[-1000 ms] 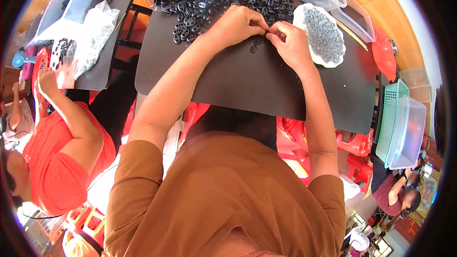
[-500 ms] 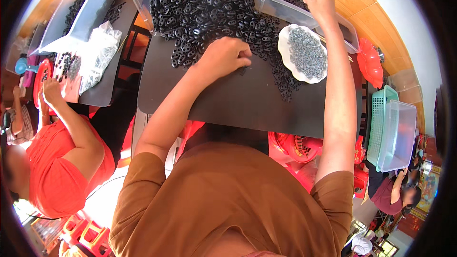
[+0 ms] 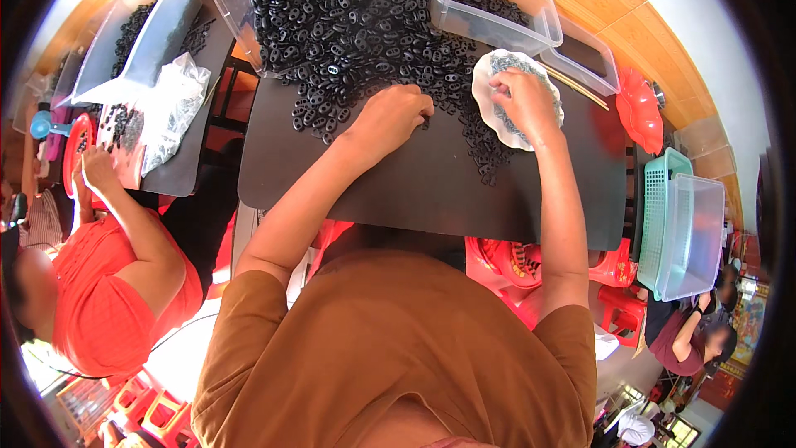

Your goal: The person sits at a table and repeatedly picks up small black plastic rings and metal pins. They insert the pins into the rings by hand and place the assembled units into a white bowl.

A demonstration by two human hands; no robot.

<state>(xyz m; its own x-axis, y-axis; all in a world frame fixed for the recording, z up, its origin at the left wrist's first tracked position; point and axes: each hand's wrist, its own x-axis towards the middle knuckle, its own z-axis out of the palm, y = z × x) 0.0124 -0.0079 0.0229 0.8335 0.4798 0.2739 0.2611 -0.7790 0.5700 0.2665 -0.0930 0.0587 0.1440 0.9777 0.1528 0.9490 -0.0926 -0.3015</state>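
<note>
A big heap of small black oval pieces with two holes (image 3: 332,25) covers the far part of the dark table. At its near edge, my left hand (image 3: 390,120) is closed, a small black piece (image 3: 425,124) showing at its fingertips. My right hand (image 3: 528,101) reaches into a white scalloped dish (image 3: 487,108) of small grey metal pieces (image 3: 504,60), perhaps screws. Its fingers are bent together among them; whatever they grip is hidden. A strip of smaller black pieces (image 3: 485,149) lies between the heap and the dish.
Behind the dish stands a clear plastic box (image 3: 497,29) holding black pieces, with chopsticks (image 3: 576,87) beside it. A red scalloped dish (image 3: 638,112) and a green basket (image 3: 655,220) are at the right. On the left, a person in red (image 3: 124,282) works at another table (image 3: 186,170).
My right hand has come back from over the clear box at the far right and down into the white dish. My left hand stays by the heap, still closed.
</note>
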